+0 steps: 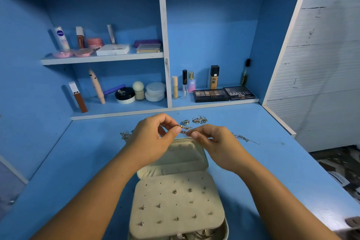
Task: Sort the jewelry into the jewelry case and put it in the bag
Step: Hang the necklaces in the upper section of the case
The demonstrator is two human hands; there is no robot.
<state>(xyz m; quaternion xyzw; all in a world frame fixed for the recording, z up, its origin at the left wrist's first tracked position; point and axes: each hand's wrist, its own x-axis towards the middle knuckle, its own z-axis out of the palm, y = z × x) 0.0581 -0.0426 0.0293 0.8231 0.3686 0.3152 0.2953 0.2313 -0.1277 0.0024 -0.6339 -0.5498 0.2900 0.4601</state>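
Blue surface (272, 161): the jewelry case (176, 206) is laid open, studs pinned in its panel. Above it a gold chain piece (184, 128) is pinched btwn left hand (153, 142) & right hand (216, 142). Sorting judged underway; next, careful lowering into a compartment is called for. Rings (198, 120) lie loose beyond.

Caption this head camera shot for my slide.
The left hand and right hand pinch a gold chain over the open cream jewelry case on a blue desk.

Two hands, the left hand (153, 140) and the right hand (216, 142), pinch one small chain (183, 127). One open jewelry case (185, 159) is at 6 o'clock. One big ring (186, 122) and one heap of rings (199, 120) are at 12 o'clock, two palettes (211, 95) at 1 o'clock.
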